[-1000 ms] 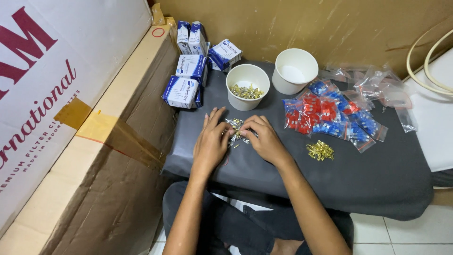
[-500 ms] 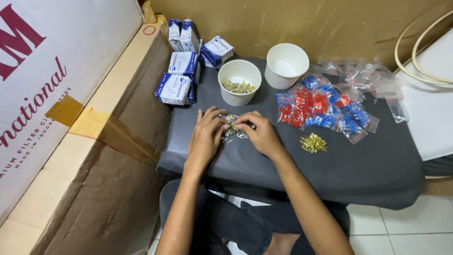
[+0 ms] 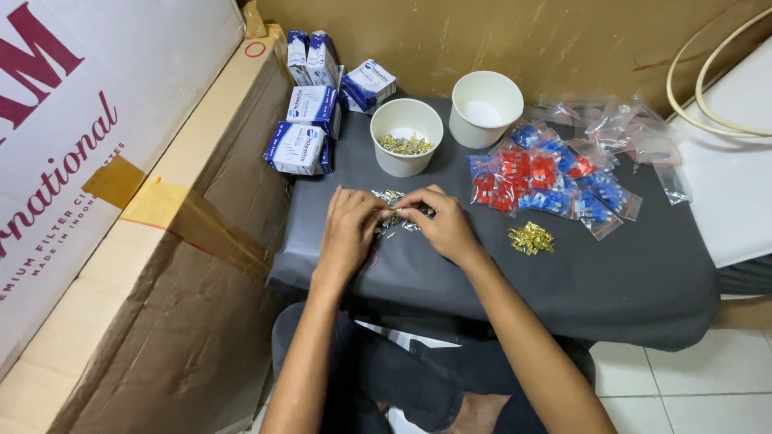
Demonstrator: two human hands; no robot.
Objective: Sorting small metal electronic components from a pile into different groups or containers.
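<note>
Left hand point(image 3: 350, 229) and right hand point(image 3: 442, 225) pinched together on small clear bag point(image 3: 392, 198), two white cups point(image 3: 406, 137), five blue-white boxes point(image 3: 299, 149), one brass pile point(image 3: 531, 239)

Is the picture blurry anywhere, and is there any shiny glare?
Head view: mostly sharp and evenly lit; the left hand and right hand look clear. The clear plastic bags glint a little. The tiny metal pieces under the fingers are too small to make out.

**Around the dark desk**

Two white paper cups point(image 3: 485, 108) at the back, the nearer cup point(image 3: 406, 137) holding brass bits. Blue-and-white small boxes point(image 3: 310, 120) stacked left, red and blue bagged pieces point(image 3: 547, 177) right, a loose brass pile point(image 3: 531, 239) beside them, big cardboard carton point(image 3: 121, 241) alongside.
</note>
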